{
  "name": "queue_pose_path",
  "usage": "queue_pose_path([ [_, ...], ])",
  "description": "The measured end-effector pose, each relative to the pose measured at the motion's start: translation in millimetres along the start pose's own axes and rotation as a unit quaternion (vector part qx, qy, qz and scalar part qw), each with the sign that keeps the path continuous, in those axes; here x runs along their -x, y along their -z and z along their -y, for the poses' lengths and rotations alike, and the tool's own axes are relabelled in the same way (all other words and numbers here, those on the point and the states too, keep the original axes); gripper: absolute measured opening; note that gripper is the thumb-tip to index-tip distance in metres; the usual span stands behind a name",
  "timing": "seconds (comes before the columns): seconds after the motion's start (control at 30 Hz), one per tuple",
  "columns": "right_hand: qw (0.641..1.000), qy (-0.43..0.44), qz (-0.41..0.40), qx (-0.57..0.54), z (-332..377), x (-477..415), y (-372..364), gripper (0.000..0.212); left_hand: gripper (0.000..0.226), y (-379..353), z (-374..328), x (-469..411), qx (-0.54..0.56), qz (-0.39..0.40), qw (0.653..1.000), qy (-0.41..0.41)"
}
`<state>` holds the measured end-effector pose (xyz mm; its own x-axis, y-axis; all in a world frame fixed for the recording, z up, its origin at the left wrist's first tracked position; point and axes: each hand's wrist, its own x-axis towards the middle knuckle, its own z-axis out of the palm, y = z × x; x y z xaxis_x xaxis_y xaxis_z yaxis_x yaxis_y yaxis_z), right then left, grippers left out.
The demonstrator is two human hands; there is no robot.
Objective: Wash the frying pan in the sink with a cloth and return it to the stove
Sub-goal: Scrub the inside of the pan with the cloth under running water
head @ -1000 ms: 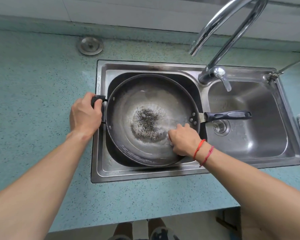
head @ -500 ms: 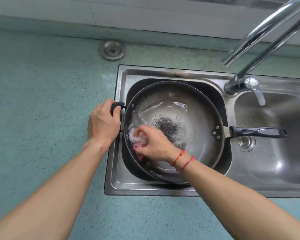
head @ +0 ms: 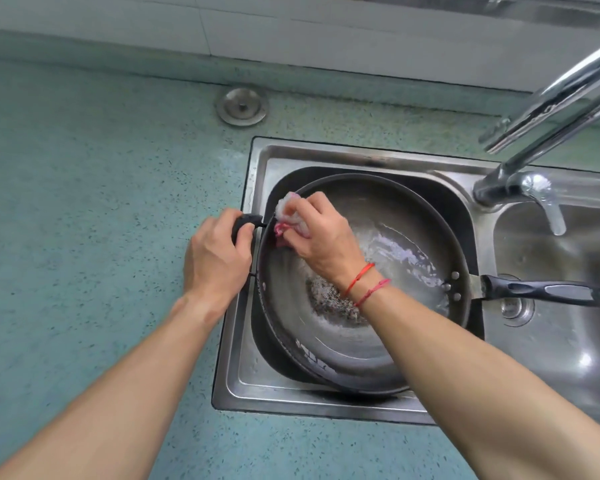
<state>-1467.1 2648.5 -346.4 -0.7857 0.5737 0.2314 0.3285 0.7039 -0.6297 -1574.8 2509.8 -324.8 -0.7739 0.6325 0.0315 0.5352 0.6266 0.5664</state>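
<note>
Speckled teal bench (head: 84, 237) nearest, steel sink (head: 243, 393) set into it; frying pan (head: 326, 358) rests across the left basin, looks tilted; burnt patch (head: 329, 299) lies just below the right wrist, cloth not on it; left hand (head: 215, 261) has fingers curled round the small side grip (head: 246, 221), steadying the pan; right hand (head: 323, 237) bunches a pink-white cloth (head: 288, 213), fingers pinching it against the pan's inner wall, just beside the left fingers; shallow water (head: 395, 251) pools right of the right fingers; long handle (head: 541, 291) juts over the right basin, well right of them; tap (head: 548, 109) beyond, no stream visible; round metal cap (head: 242, 106) on the bench beyond the left fingers; stove not in view.

Risks, judged: wet side grip could slip, so the pan rocks or drops into the basin; hard scrubbing near the rim could slosh water onto the bench; wiping only the wall would leave the burnt patch; swinging the pan could knock the long handle into the tap.
</note>
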Motion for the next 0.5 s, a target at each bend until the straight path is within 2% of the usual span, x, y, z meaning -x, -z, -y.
queue_pose_path([
  [0.2,0.988,-0.048,-0.012,0.148,-34,-29,36,0.011,0.020,1,3,0,0.001,0.011,1.000,0.000],
  [0.4,0.953,-0.088,0.077,0.278,-65,-22,89,0.007,0.020,2,1,-2,-0.009,0.020,1.000,0.003],
  [0.5,0.920,-0.114,0.121,0.354,-73,-3,109,0.011,0.022,3,2,-2,-0.015,0.024,1.000,0.002],
])
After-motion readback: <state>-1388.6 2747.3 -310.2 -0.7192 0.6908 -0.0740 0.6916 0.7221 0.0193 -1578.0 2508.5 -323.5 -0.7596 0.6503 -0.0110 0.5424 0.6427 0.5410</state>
